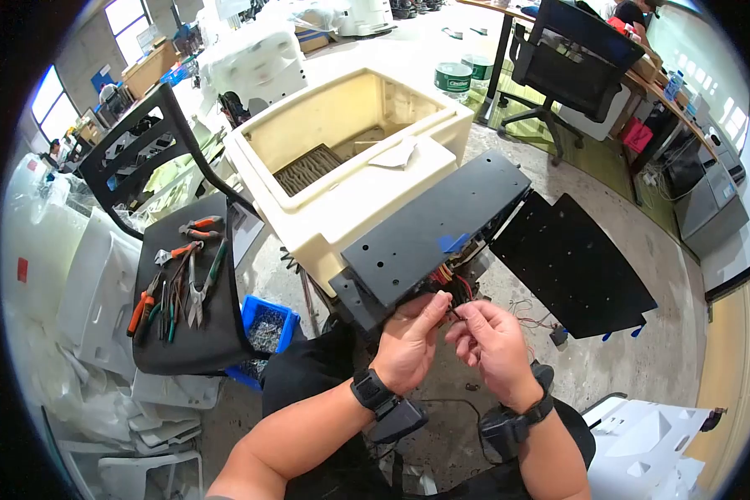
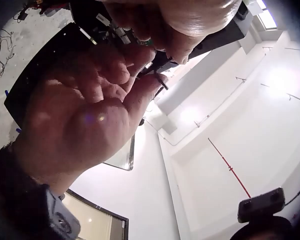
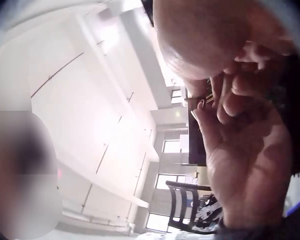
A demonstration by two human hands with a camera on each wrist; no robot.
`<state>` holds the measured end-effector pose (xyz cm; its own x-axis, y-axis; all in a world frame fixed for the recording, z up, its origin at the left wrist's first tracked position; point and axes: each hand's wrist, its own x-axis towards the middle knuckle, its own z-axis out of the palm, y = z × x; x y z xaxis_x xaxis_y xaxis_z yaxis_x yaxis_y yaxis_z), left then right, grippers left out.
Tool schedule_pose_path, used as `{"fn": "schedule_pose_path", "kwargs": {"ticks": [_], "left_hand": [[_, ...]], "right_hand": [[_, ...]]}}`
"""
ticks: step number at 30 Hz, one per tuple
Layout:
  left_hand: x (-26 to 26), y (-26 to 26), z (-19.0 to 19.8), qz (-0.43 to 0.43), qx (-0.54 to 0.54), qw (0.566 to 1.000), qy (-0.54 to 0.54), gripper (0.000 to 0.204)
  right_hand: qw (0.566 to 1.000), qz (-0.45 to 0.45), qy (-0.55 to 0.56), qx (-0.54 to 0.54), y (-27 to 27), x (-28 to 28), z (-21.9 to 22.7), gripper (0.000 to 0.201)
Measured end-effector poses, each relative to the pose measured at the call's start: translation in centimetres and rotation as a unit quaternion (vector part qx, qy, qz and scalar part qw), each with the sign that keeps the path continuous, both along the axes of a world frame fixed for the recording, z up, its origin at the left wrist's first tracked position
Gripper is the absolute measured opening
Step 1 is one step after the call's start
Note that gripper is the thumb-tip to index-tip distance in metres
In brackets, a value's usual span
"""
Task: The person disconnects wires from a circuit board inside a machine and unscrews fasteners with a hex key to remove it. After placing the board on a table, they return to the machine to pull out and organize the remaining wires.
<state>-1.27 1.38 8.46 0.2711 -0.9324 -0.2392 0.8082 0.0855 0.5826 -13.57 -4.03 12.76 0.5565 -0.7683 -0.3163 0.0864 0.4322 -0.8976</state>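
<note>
In the head view, my left hand [image 1: 408, 346] and right hand [image 1: 496, 342] meet at the near side of a dark grey metal housing [image 1: 437, 225]. Between their fingertips they pinch a thin black wire [image 2: 162, 82], its end poking out past the thumb in the left wrist view. Red and black wires [image 1: 462, 287] come out of the housing just above the fingers. Beside it, a black perforated panel [image 1: 575, 267] hangs out to the right. Fingers hide most of the pinched wire.
A cream plastic tub [image 1: 342, 192] stands behind the housing. Pliers and screwdrivers [image 1: 179, 279] lie on a black chair [image 1: 192, 342] at left, with a blue bin [image 1: 287, 325] of small parts beside it. White plastic shells [image 1: 650, 442] sit at lower right.
</note>
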Motion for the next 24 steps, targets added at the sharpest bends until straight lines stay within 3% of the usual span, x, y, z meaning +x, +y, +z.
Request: {"fn": "schedule_pose_path", "kwargs": {"ticks": [2, 6, 8, 9, 10, 11, 12, 13, 15, 18, 19, 21, 22, 23, 24], "left_hand": [[-0.1, 0.0, 0.1, 0.009, 0.000, 1.000, -0.010, 0.014], [-0.4, -0.1, 0.4, 0.022, 0.005, 0.999, -0.031, 0.014], [0.0, -0.2, 0.1, 0.001, 0.006, 1.000, -0.021, 0.013], [0.1, -0.2, -0.1, -0.020, 0.008, 1.000, -0.012, 0.012], [0.0, -0.2, -0.3, -0.020, 0.007, 1.000, -0.012, 0.012], [-0.1, 0.0, -0.4, -0.015, 0.002, 0.999, -0.038, 0.012], [-0.2, 0.1, -0.6, -0.011, -0.002, 0.998, -0.064, 0.012], [-0.2, 0.1, -0.6, -0.010, -0.002, 0.998, -0.064, 0.012], [-0.1, 0.1, -0.6, -0.016, 0.002, 0.998, -0.067, 0.013], [-0.1, 0.1, -0.3, -0.017, -0.016, 0.999, -0.043, 0.014], [0.0, 0.0, -0.1, -0.017, -0.017, 0.999, -0.043, 0.014], [0.0, 0.0, 0.2, -0.015, -0.002, 0.999, -0.030, 0.014], [0.0, 0.0, 0.1, -0.014, -0.002, 0.999, -0.030, 0.014], [0.0, -0.1, -0.1, -0.010, 0.004, 0.999, -0.039, 0.014], [0.0, -0.1, -0.2, -0.005, 0.009, 0.999, -0.049, 0.014]], "right_hand": [[0.988, 0.075, -0.057, 0.123, -0.6, -0.5, -0.6, 0.025], [0.990, 0.064, -0.067, 0.106, -0.4, -0.3, -0.5, 0.021], [0.996, 0.011, 0.058, -0.065, 0.1, 0.4, -0.2, 0.015], [0.996, 0.011, 0.058, -0.066, 0.2, 0.4, -0.2, 0.015], [0.955, -0.012, 0.130, -0.268, 0.4, 0.4, -0.3, 0.011], [0.867, -0.035, 0.195, -0.457, 0.5, 0.4, -0.3, 0.009], [0.790, -0.069, 0.201, -0.575, 0.4, 0.6, -0.3, 0.010], [0.790, -0.068, 0.201, -0.575, 0.5, 0.6, -0.4, 0.010], [0.723, -0.073, 0.218, -0.651, 0.6, 0.4, -0.5, 0.011], [0.698, -0.067, 0.215, -0.680, 0.5, 0.4, -0.3, 0.013], [0.697, -0.067, 0.215, -0.680, 0.5, 0.3, -0.4, 0.013], [0.771, -0.071, 0.163, -0.612, 0.2, 0.2, -1.0, 0.015], [0.771, -0.071, 0.162, -0.612, 0.2, 0.2, -1.2, 0.015], [0.893, -0.086, 0.129, -0.423, 0.3, 0.2, -1.5, 0.018], [0.968, -0.096, 0.089, -0.213, 0.4, 0.2, -1.7, 0.022]]}}
